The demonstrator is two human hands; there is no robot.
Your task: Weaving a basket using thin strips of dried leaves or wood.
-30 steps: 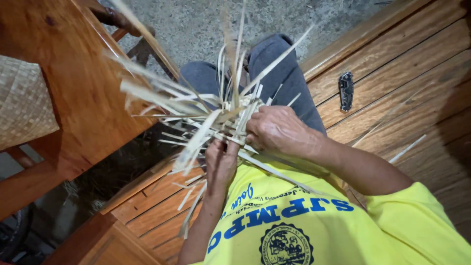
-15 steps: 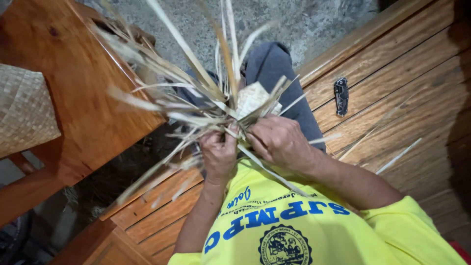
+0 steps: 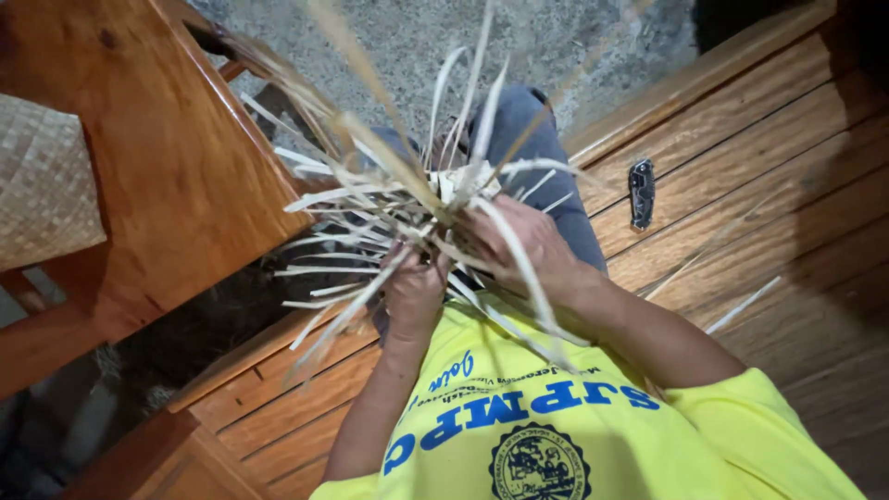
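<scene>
Strips swing upward since before. My left hand [image 3: 414,289] and right hand [image 3: 519,243] both clench the woven piece [image 3: 458,185]; small patch woven, most strips loose.

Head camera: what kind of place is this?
Probably a home weaving spot. Both hands work pale strips over a wooden bench, beside a woven mat and concrete floor.

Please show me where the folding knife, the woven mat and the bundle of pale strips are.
folding knife [image 3: 641,193]: head view, middle of its dark handle.
woven mat [image 3: 42,185]: head view, centre of its woven face.
bundle of pale strips [image 3: 407,208]: head view, where the strips cross.
</scene>
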